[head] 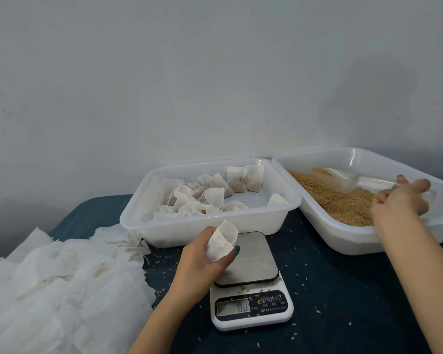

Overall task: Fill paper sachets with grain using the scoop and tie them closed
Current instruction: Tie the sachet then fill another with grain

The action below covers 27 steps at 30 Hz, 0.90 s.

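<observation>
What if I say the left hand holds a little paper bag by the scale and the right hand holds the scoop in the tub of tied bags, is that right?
No. The head view shows the right hand holding the scoop in the tub of grain, not of tied bags. The left hand does hold the paper bag.

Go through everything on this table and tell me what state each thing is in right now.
Left hand: pinching one sachet over the scale.
Right hand: gripping the scoop, which lies in the grain.
Scale: on, display showing 0.0.
Sachet tub: holding filled sachets.
Grain tub: partly full.
Loose sachets: flat, unfilled, piled on the table.
</observation>
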Available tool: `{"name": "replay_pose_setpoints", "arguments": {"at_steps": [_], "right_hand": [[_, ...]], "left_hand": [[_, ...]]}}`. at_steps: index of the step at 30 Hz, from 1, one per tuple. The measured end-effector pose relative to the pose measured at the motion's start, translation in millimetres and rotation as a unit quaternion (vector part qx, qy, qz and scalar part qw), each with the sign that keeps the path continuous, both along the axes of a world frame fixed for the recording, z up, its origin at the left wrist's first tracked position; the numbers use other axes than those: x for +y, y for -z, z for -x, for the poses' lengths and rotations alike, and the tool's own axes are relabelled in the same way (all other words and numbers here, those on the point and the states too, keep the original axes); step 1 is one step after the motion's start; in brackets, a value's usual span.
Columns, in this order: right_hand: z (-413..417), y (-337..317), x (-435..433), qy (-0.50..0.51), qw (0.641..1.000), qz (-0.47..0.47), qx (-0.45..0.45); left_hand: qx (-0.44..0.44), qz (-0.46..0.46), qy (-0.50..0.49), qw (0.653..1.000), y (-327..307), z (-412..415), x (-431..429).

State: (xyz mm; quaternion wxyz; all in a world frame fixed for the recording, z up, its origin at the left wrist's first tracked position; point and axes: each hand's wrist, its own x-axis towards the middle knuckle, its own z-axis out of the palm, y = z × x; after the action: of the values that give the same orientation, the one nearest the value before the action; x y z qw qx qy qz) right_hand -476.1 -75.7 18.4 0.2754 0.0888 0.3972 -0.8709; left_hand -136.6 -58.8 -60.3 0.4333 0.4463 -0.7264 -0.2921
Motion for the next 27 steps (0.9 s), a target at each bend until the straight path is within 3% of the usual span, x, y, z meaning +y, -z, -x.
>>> {"name": "replay_pose_setpoints", "arguments": {"at_steps": [6, 16, 27], "right_hand": [[-7.2, 1.1, 0.8, -0.111, 0.991, 0.038, 0.070], [-65.2, -2.3, 3.3, -0.338, 0.932, 0.046, 0.123], [-104.2, -29.3, 12.7, -0.335, 0.902, 0.023, 0.271]], "left_hand": [[0.002, -0.015, -0.013, 1.000, 2.2, 0.4, -0.1], [-0.007, -0.008, -0.058, 0.998, 3.3, -2.3, -3.4], [-0.003, -0.001, -0.050, 0.999, -1.0, -1.2, -1.1]]}}
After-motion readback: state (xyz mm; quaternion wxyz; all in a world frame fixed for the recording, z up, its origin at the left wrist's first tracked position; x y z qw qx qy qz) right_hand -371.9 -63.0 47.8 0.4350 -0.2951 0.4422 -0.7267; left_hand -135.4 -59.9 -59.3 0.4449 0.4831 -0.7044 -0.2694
